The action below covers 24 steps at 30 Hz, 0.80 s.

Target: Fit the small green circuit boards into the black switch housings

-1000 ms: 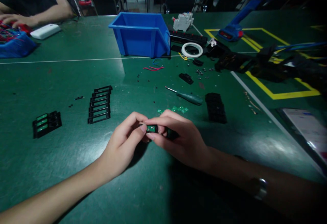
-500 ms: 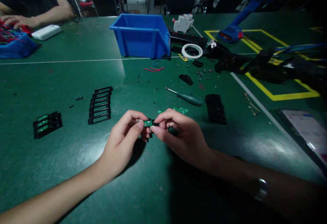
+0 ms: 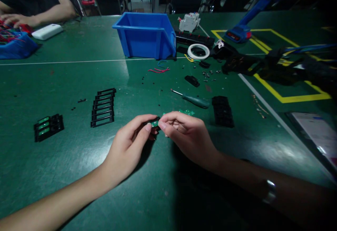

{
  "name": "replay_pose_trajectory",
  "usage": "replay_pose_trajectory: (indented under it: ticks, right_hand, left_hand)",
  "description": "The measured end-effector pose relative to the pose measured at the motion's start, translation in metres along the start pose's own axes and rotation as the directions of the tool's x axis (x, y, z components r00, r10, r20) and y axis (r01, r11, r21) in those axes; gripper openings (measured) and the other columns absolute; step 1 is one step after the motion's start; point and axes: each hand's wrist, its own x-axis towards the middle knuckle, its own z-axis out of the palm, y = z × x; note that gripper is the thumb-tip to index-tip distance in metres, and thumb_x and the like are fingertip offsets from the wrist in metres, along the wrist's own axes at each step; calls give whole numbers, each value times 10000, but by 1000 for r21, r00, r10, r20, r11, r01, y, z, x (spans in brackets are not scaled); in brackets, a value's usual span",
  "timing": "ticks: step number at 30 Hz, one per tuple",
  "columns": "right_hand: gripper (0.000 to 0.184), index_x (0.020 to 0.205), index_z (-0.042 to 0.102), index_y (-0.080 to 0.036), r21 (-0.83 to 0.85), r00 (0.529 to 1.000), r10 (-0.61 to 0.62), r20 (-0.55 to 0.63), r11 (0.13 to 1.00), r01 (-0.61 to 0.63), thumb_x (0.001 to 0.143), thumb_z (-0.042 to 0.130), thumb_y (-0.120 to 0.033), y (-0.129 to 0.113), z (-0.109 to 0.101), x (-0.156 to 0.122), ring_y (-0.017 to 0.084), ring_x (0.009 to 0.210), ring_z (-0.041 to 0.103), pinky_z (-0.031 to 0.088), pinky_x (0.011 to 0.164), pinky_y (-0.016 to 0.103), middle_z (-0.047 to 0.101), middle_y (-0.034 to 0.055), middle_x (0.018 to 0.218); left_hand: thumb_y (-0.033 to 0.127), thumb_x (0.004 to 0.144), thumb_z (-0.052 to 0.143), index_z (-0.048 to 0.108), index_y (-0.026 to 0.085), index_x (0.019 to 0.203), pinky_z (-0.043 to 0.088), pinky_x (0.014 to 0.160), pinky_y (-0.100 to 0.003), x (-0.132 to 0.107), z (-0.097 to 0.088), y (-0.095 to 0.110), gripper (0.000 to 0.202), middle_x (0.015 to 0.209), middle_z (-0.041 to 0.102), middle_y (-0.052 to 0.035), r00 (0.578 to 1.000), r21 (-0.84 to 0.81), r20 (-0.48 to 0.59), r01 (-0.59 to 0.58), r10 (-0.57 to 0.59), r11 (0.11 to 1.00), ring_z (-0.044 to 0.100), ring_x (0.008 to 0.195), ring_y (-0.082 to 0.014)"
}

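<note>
Between thumb and fingers, my left hand (image 3: 129, 138) grips a small black plastic housing, mostly hidden, with a small green circuit board (image 3: 154, 124) against it. My right hand (image 3: 191, 138) is closed, its thumb and index fingertip pinching the board's right end. Just behind the fingers lies a pile of small green boards (image 3: 186, 112), partly covered by my right hand. Further left is a black holder (image 3: 56, 122) carrying green boards in its left side. A screwdriver (image 3: 196, 101) with a green handle rests beyond my right hand.
A black slatted frame (image 3: 102, 108) lies left, a stack of black parts (image 3: 223, 111) right. Behind stand a blue bin (image 3: 143, 41), a tape roll (image 3: 198, 52) and a blue power tool (image 3: 239, 31). Loose screws (image 3: 207, 74) are scattered. A co-worker's arm (image 3: 50, 13) is at far left.
The black housing and green board have tilted and risen slightly in my fingers. My right fingers have drawn together at the board's right end.
</note>
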Motion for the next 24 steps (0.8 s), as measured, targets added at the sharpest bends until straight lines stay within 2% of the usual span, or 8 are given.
replay_pose_trajectory:
  ticks: [3, 12, 24]
  right_hand:
    - [72, 919, 690, -155, 14, 1000, 13, 10, 1000, -13, 941, 628, -185, 1, 0, 0, 95, 619, 603, 447, 556, 216, 673, -11, 735]
    - [57, 936, 689, -142, 49, 1000, -9, 23, 999, 8, 930, 637, -164, 2, -2, 0, 77, 603, 570, 401, 523, 202, 655, -20, 729]
    - [129, 870, 688, -153, 90, 997, 2, 77, 996, -8, 959, 611, -205, -3, -4, 1, 89, 604, 576, 430, 552, 213, 645, -19, 697]
  left_hand:
    - [337, 1027, 560, 693, 220, 1254, 543, 859, -259, 0, -1, -1, 288, 1179, 742, -53, 1000, 36, -6, -17, 17, 999, 684, 1014, -174]
    - [338, 1034, 551, 699, 216, 1278, 535, 870, -272, 0, -1, -1, 310, 1175, 741, -58, 1000, 43, -2, -15, 15, 999, 677, 1003, -172]
    - [315, 1037, 545, 689, 265, 1317, 499, 934, -312, 0, -2, -5, 319, 1254, 723, -60, 996, 125, 16, -86, 85, 988, 656, 1126, -215]
